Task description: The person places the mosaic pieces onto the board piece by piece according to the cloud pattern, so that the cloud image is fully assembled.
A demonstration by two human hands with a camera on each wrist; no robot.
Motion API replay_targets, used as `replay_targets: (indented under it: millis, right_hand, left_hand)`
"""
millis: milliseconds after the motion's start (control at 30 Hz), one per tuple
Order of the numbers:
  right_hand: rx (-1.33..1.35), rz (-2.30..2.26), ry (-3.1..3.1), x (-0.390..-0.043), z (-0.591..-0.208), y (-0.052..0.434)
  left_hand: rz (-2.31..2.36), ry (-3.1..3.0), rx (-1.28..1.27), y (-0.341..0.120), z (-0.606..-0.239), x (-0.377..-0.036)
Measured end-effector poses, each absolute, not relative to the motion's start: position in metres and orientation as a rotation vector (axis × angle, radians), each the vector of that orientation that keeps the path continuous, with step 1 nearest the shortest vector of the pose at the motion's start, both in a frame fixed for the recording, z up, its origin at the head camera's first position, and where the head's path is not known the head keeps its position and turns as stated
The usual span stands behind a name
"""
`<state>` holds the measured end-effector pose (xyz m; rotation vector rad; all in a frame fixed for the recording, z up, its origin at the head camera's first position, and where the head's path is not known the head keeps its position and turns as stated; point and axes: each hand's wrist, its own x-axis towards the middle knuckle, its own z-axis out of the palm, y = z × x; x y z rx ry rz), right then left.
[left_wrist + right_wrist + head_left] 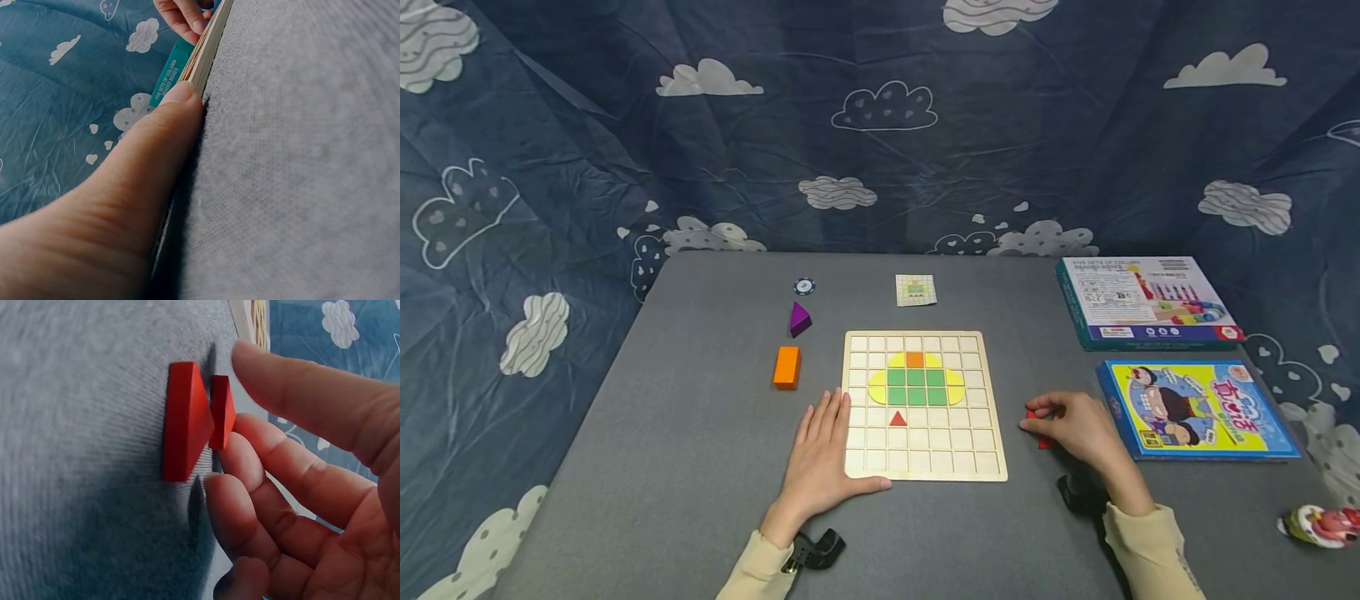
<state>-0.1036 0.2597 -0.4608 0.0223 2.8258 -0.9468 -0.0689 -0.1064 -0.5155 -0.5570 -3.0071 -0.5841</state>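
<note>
My left hand (820, 462) lies with fingers spread along the left edge of a wooden grid board (926, 467), its thumb (169, 125) at the near edge. Yellow, green and orange pieces form a shape in the board's upper part, with a red triangle (898, 419) below it. Right of the board, my right hand (1075, 427) reaches down to two red triangular blocks. In the right wrist view, the farther red block (221, 412) is right by the fingertips, with the thumb apart from it. The nearer red block (180, 422) rests on the table beside it.
An orange block (786, 368), a purple triangular block (800, 320) and a round chip (804, 287) stand left of the board. Behind it lies a small pattern card (916, 291). Two boxes, one green-sided (1150, 302), one blue (1206, 410), and a figurine (1321, 526) are at right.
</note>
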Motion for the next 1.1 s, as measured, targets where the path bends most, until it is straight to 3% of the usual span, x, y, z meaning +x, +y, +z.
replay_targets:
  millis: [1100]
  right_hand:
    - [-0.062,-1.13,2.876,-0.1034,-0.4688,0.2559]
  left_hand:
    - [-0.577,-3.002,-0.562,-0.1063,-0.5148,-0.0686]
